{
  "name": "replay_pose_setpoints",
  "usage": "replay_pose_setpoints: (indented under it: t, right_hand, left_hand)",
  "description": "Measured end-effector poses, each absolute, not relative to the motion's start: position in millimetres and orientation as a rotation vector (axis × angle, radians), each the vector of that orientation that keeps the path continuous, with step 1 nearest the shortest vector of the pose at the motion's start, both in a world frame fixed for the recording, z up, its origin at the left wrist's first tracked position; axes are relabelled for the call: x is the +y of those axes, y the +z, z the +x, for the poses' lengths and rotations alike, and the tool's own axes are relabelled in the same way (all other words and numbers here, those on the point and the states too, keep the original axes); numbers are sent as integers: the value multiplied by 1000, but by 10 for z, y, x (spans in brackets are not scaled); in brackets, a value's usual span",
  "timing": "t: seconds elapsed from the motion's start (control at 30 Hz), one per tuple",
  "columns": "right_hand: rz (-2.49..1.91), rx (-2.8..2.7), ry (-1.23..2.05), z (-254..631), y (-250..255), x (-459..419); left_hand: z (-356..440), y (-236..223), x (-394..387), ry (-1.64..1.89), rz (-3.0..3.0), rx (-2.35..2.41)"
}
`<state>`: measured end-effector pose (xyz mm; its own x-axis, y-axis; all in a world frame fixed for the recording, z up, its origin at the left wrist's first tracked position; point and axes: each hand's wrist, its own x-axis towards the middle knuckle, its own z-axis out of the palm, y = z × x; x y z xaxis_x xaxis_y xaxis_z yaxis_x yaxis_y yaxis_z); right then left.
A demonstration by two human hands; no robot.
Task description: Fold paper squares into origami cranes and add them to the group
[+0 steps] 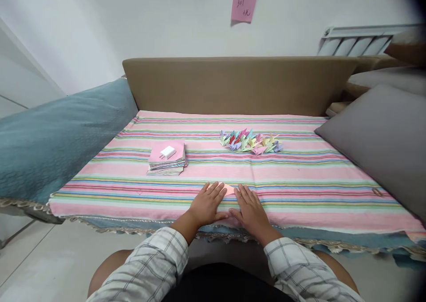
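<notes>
My left hand (207, 204) and my right hand (250, 208) lie flat, side by side, fingers stretched out, on a pink sheet of paper (228, 189) near the front edge of the striped cloth (299, 177). Most of the paper is hidden under my palms; only a corner shows between the fingertips. Further back to the left lies a stack of coloured paper squares (167, 160) with a small white block (167, 152) on top. A heap of several folded paper cranes (250, 142) lies behind my hands, to the right.
A brown sofa back (233, 84) runs behind the cloth. A teal cushion (63, 133) borders the left side, a grey cushion (382, 137) the right. A pink note (244, 2) hangs on the wall. My knees and checked sleeves show below.
</notes>
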<state>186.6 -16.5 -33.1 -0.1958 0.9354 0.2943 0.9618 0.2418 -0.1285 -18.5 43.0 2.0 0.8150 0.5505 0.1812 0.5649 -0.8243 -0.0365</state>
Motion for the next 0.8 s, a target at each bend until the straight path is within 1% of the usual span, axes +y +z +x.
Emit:
replay_pose_setpoints:
  t: [0.17, 0.3, 0.37, 0.47, 0.6, 0.8]
  right_hand:
    - [-1786, -2022, -230, 1882, -268, -214]
    - [-1510, -2230, -224, 1655, -85, -103]
    - [-1459, -2311, -177, 1559, -63, -19]
    - [-1525, -2322, -116, 1511, -134, 67]
    - [-1587, -2298, -126, 1525, -236, 83]
    - [-1639, -2310, -88, 1509, -196, 66]
  left_hand:
    - [-195, 20, 434, -275, -2909, -879]
    - [-173, 15, 424, -340, -2928, -916]
    - [-163, 16, 416, -376, -2939, -952]
    - [-156, 24, 411, -403, -2957, -997]
    - [-153, 27, 417, -392, -2971, -1034]
    - [-130, 9, 420, -378, -2975, -1064]
